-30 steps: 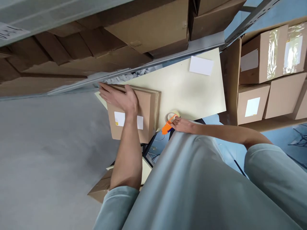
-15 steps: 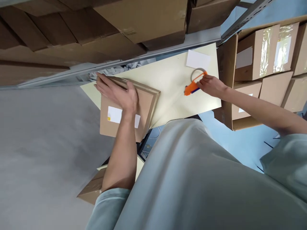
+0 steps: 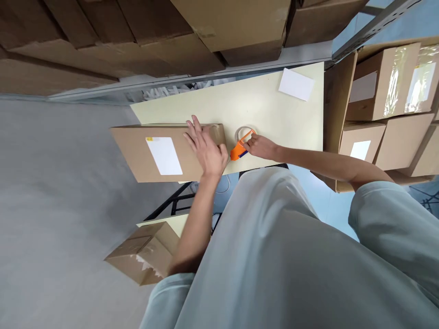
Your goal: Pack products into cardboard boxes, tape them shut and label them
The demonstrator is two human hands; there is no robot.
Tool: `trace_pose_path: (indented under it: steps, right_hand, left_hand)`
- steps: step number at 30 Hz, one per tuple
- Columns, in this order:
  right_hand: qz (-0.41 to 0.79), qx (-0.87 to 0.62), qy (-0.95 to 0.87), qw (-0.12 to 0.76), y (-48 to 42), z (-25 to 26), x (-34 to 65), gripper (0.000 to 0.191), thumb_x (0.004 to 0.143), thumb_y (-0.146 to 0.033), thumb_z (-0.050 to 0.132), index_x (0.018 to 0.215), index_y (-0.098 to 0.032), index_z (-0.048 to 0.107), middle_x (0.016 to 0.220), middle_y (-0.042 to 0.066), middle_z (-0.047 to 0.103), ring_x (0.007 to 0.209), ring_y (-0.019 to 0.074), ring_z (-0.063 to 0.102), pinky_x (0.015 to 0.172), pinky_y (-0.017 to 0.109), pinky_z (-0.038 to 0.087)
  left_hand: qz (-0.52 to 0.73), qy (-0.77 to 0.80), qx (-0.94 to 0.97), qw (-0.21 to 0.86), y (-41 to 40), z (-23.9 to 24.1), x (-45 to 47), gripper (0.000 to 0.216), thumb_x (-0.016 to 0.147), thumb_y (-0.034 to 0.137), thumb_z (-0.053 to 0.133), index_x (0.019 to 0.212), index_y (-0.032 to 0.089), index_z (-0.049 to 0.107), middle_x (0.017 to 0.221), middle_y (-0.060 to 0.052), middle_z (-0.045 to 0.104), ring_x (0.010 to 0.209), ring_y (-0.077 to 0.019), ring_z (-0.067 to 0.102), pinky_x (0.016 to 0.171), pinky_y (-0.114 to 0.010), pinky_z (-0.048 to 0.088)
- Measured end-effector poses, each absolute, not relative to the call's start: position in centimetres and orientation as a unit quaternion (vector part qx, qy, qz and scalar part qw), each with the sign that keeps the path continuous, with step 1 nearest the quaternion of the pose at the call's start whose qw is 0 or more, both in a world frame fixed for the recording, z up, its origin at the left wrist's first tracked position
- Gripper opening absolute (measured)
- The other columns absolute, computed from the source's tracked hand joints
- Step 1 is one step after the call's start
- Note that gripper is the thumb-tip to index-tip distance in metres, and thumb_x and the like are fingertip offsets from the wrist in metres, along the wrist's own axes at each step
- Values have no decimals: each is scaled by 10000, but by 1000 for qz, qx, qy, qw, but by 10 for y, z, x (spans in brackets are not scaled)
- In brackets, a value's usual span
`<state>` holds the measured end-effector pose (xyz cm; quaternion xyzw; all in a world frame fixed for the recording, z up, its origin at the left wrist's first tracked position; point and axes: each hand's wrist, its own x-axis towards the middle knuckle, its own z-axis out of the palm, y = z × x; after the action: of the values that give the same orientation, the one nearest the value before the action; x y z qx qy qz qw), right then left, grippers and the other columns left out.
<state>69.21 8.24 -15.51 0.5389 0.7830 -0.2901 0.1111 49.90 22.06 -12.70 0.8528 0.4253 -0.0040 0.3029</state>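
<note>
A cardboard box with a white label lies on the left part of the cream tabletop, jutting past its left edge. My left hand rests on the box's right end with fingers spread. Just right of that end, my right hand is closed around an orange tape dispenser that carries a roll of tape. The dispenser's front points left, close to the box's end. Whether tape touches the box I cannot make out.
A white paper lies at the table's far right. Beyond it stands a large open carton filled with several boxes. Stacked boxes fill the shelf behind. Another box sits at lower left beside the grey wall.
The box has turned so that its long labelled side faces me and its end points right. My left hand has shifted right on it. My right hand has brought the tape dispenser leftward, near the box.
</note>
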Motion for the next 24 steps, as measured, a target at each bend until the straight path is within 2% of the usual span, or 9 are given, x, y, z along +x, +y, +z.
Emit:
trace_pose_path:
  steps: [3, 5, 7, 10, 13, 16, 20, 24]
  right_hand:
    - [-290, 538, 782, 120, 69, -152, 676, 683, 1057, 53, 294, 1710, 72, 494, 1251, 232, 854, 1109, 311, 824, 1130, 482, 516]
    - [-291, 529, 787, 121, 58, -152, 672, 675, 1068, 54, 267, 1690, 66, 527, 1256, 240, 855, 1108, 308, 826, 1126, 476, 517]
    - [-301, 518, 792, 114, 39, -154, 676, 657, 1082, 43, 261, 1662, 54, 569, 1266, 249, 857, 1123, 305, 828, 1121, 463, 521]
    - [-330, 543, 766, 95, -4, -160, 707, 601, 1079, 25, 326, 1584, 28, 651, 1212, 237, 874, 1111, 298, 836, 1112, 443, 530]
    - [-342, 626, 699, 59, -50, -164, 764, 545, 1026, 19, 431, 1469, -44, 741, 1060, 191, 886, 1015, 280, 844, 1118, 443, 528]
    - [-298, 680, 670, 24, -63, -160, 815, 446, 1094, -78, 397, 1337, -47, 769, 1002, 197, 865, 1008, 291, 836, 1137, 487, 523]
    - [-230, 681, 693, 60, -9, -150, 827, 517, 1177, -303, 362, 1405, 40, 675, 1136, 250, 839, 1094, 364, 812, 1174, 579, 537]
    - [-194, 676, 704, 94, 66, -150, 804, 528, 1169, -256, 343, 1456, 91, 617, 1208, 259, 804, 1171, 393, 801, 1222, 611, 526]
  left_hand:
    - [28, 450, 848, 279, 195, -141, 497, 528, 1125, 305, 488, 1629, 156, 537, 1864, -238, 453, 1858, -333, 156, 1502, -678, -8]
    - [27, 428, 856, 288, 187, -148, 493, 477, 1174, 328, 413, 1596, 188, 586, 1751, -211, 605, 1835, -293, 260, 1517, -636, 25]
    - [19, 390, 870, 301, 183, -152, 487, 453, 1188, 334, 396, 1557, 225, 635, 1679, -177, 679, 1811, -275, 330, 1524, -616, 49]
    - [10, 338, 886, 318, 173, -153, 477, 444, 1198, 312, 380, 1525, 252, 673, 1629, -154, 723, 1773, -266, 416, 1525, -620, 82]
    - [6, 301, 893, 336, 159, -155, 470, 439, 1202, 287, 386, 1530, 255, 676, 1600, -144, 745, 1740, -261, 477, 1521, -628, 120]
    - [18, 289, 893, 344, 152, -157, 470, 438, 1186, 256, 413, 1535, 258, 677, 1615, -147, 734, 1745, -267, 468, 1517, -628, 135]
    - [23, 285, 899, 333, 157, -155, 473, 442, 1171, 241, 413, 1500, 271, 707, 1609, -146, 740, 1756, -265, 450, 1518, -614, 145]
    - [20, 265, 910, 318, 163, -153, 476, 432, 1178, 252, 416, 1490, 204, 710, 1588, -183, 747, 1739, -304, 479, 1505, -675, 159]
